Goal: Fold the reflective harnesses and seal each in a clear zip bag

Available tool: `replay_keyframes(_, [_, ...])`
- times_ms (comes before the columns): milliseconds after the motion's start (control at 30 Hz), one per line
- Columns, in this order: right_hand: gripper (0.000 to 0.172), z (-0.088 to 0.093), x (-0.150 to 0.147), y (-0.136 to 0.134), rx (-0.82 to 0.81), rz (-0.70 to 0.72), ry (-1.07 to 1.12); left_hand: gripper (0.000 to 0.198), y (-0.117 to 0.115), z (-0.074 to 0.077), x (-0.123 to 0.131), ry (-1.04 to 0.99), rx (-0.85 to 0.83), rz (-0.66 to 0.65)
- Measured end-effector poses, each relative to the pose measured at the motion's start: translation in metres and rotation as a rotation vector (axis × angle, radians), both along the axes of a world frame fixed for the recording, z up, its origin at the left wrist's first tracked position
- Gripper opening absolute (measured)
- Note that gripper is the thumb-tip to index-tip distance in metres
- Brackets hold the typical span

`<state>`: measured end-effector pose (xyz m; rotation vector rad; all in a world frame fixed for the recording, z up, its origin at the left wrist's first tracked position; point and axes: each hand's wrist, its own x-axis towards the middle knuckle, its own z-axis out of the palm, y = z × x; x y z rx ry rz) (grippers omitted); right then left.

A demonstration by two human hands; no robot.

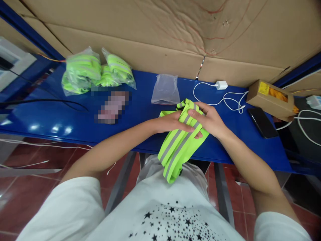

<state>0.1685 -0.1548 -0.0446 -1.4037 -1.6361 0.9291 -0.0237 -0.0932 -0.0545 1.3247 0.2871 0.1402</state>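
Both my hands grip a neon-yellow reflective strap (173,147) with grey stripes, gathered in several folds above the table's front edge. My left hand (175,123) is closed around the folds from the left, fingers across the front. From the right, my right hand (209,117) pinches the upper folds, its thumb on the strap. Long loops of the strap hang below the hands towards my lap, with a small dark piece at the bottom. Just beyond the hands, a clear plastic bag (165,88) lies flat on the table.
On the blue table (142,100), bagged neon-yellow straps (84,70) sit at the back left, near a blurred-out pinkish item (112,107). A white charger (221,85) with cable, a cardboard box (269,98) and a black phone (262,122) lie to the right. Cardboard (112,43) lines the back.
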Motion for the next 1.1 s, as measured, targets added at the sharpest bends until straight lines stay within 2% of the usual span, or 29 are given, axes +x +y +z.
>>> replay_keyframes(167, [0.055,-0.0056,-0.0007,-0.0025,0.250,-0.076,-0.317,0.022,0.0059,-0.0070,0.0012,-0.027,0.110,0.001])
replay_keyframes(233, [0.055,-0.0076,-0.0001,-0.0044,0.342,-0.078,-0.381,0.019,0.0064,-0.0092,0.0023,-0.037,0.142,-0.010])
replay_keyframes(367, [0.056,-0.0096,0.0015,-0.0067,0.362,-0.101,-0.396,0.021,0.0049,-0.0101,0.0031,-0.039,0.177,0.032])
replay_keyframes(500, [0.055,-0.0068,0.0025,-0.0067,0.376,-0.137,-0.320,0.027,0.0045,-0.0106,0.0029,-0.010,0.339,0.154])
replay_keyframes(667, [0.050,-0.0039,0.0013,-0.0055,0.318,-0.167,-0.127,0.025,0.0066,-0.0061,0.0012,-0.107,0.470,0.045])
replay_keyframes(867, [0.042,-0.0062,-0.0007,-0.0020,0.240,-0.083,0.142,0.026,0.0094,-0.0018,-0.0014,-0.111,0.434,-0.042])
replay_keyframes(967, [0.040,-0.0076,0.0010,0.0014,0.169,-0.100,0.235,0.030,0.0084,-0.0016,-0.0019,-0.106,0.378,-0.081])
replay_keyframes(1033, [0.042,-0.0079,0.0026,0.0029,0.134,-0.128,0.251,0.034,0.0079,-0.0020,-0.0019,-0.114,0.350,-0.097])
replay_keyframes(1100, [0.042,-0.0069,0.0042,0.0024,0.207,-0.171,0.161,0.033,0.0085,-0.0036,-0.0018,-0.113,0.381,-0.094])
